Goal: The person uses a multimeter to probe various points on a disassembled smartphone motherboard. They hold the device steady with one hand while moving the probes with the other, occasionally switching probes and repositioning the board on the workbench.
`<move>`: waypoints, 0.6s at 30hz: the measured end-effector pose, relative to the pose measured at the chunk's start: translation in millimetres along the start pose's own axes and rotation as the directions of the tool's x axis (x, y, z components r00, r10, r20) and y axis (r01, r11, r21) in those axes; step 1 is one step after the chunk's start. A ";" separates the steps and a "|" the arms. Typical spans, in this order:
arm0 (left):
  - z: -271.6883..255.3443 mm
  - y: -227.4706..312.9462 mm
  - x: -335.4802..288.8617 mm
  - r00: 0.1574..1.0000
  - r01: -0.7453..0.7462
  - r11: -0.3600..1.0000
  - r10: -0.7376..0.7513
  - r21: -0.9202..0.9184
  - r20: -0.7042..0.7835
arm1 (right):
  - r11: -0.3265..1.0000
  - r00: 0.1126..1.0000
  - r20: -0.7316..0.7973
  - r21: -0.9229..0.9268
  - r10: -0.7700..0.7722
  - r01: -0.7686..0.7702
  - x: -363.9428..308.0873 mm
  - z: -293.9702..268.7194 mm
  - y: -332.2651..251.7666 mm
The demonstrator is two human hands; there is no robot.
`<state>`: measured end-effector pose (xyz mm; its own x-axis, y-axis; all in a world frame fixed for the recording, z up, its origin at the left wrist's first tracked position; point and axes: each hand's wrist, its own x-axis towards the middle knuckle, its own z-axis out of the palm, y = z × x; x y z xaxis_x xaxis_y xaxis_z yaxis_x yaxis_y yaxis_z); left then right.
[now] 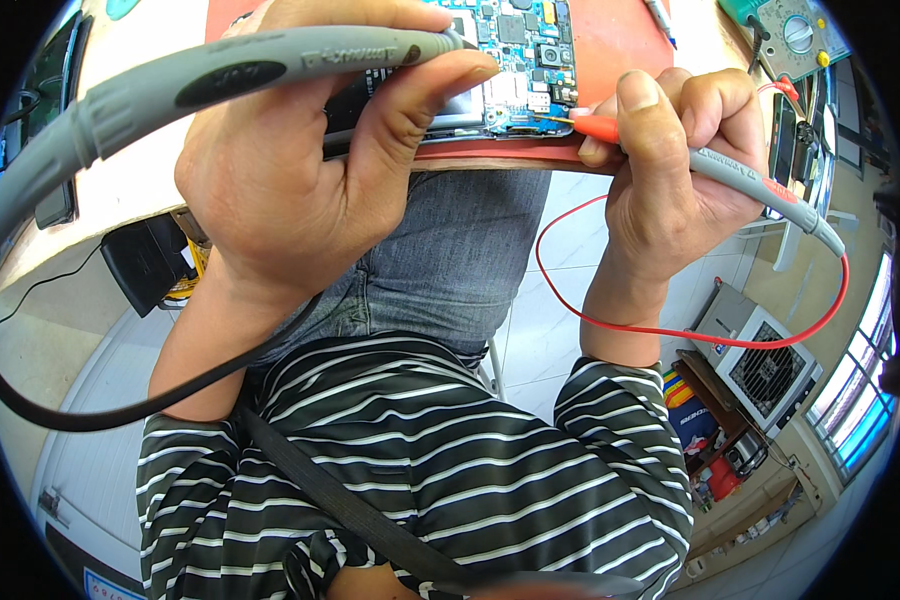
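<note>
Opened phone [450,131] lies on a red mat [620,40] at the near edge of the table [140,160]; long axis seems to run left to right, left part half hidden. It holds a blue circuit board [513,60] and a battery [460,108]. Left hand [270,180], left of the board, pinches a grey probe [370,48] pointing right, long axis nearly level. Right hand [665,165], right of the board, grips a red-tipped probe [740,175] slanting up-left, metal tip at the board's near edge; contact unclear. Green meter [778,30] beyond the right hand, marker pen [660,20] nearby.
</note>
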<state>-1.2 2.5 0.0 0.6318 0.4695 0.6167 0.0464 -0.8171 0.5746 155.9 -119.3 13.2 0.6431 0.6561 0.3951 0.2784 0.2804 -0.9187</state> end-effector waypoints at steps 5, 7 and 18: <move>-0.4 -0.8 -0.8 1.000 -0.020 1.000 0.020 0.019 0.008 | 1.000 1.000 -0.026 -0.015 0.014 -0.015 -1.3 0.6 -1.0; -1.3 -1.0 -0.4 0.999 -0.031 0.999 0.030 0.038 0.019 | 1.000 1.000 -0.022 -0.008 0.013 -0.013 -1.2 0.5 -0.9; -1.6 -1.1 -0.4 0.999 -0.036 0.999 0.035 0.037 0.021 | 0.999 0.998 -0.054 -0.010 0.044 -0.044 -2.7 1.8 -2.7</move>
<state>-2.7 3.7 -0.1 0.6492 0.4332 0.6252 0.0520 -0.8453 0.5317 152.1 -120.6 14.5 0.6920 0.6289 0.3543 0.2567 0.2443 -0.9351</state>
